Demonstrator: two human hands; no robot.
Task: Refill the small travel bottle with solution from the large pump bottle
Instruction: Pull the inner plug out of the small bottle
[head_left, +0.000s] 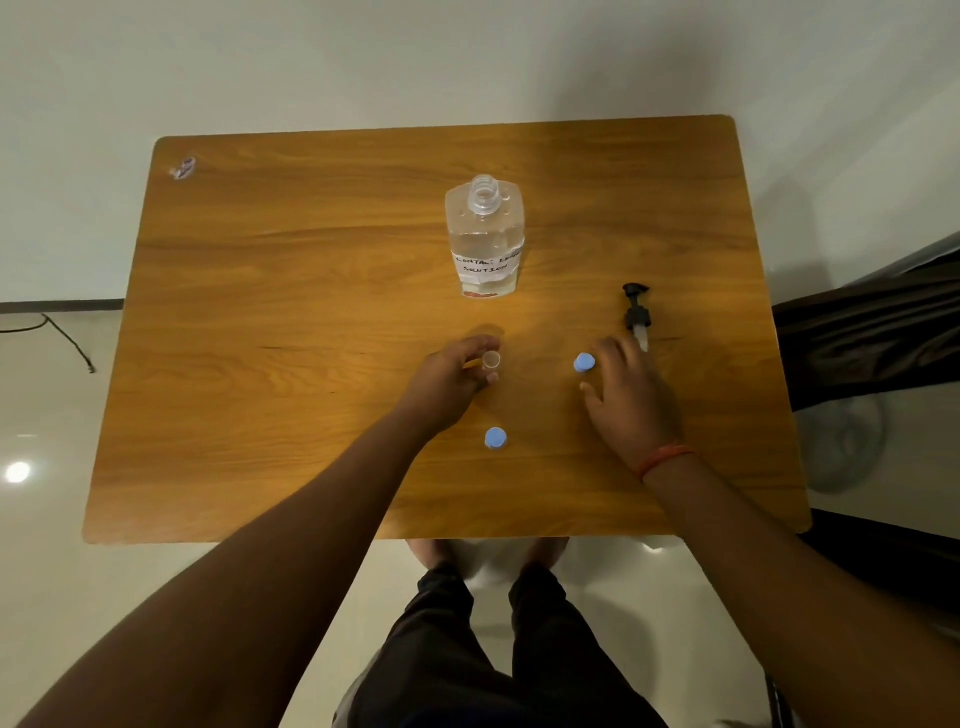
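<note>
The large clear bottle (485, 244) stands upright at the table's middle, its neck uncovered, a handwritten label on its front. Its black pump head (637, 312) lies on the table to the right. My left hand (452, 379) grips the small clear travel bottle (491, 361), which stands uncapped on the table in front of the large bottle. My right hand (626, 395) rests on the table with fingers spread, its fingertips touching a blue cap (584, 362). A second blue cap (495, 438) sits nearer me, between my arms.
The wooden table (260, 364) has a small sticker (183, 168) at its far left corner. A dark cloth-covered object (872, 338) stands close to the table's right edge. A cable (67, 338) lies on the floor at the left.
</note>
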